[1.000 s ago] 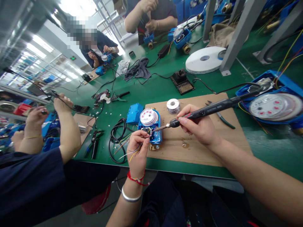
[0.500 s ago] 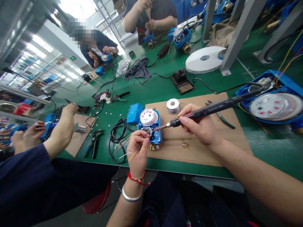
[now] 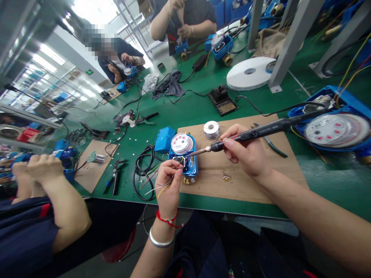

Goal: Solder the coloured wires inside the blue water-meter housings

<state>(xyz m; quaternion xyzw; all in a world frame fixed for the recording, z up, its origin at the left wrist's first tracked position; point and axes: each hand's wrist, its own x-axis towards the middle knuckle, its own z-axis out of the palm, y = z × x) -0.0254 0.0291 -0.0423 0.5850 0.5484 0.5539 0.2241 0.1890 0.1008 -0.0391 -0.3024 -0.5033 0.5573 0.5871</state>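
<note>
My right hand [image 3: 245,150] is closed round the black handle of a soldering iron [image 3: 255,131]. The iron's tip reaches left into the open housing of a blue water meter [image 3: 191,164] with a round white dial [image 3: 181,143]. At the meter's left edge my left hand [image 3: 169,181] pinches thin wires [image 3: 160,189], white and yellow among them. Exactly what its fingertips hold at the housing is too small to make out. A blue lid [image 3: 164,139] sits beside the meter, and a coiled black cable [image 3: 142,173] lies to the left.
A cardboard sheet [image 3: 246,181] bears a solder spool [image 3: 211,129] and green-handled cutters [image 3: 272,143]. Behind are an iron stand [image 3: 222,100] and a white tape roll [image 3: 249,73]. Another blue meter [image 3: 333,127] stands right. Pliers [image 3: 116,175] and a co-worker's hands [image 3: 43,168] are left.
My iron's tip has shifted slightly up and right, while my left hand stays nearly still. The co-worker's arm at left has drawn back from the small cardboard.
</note>
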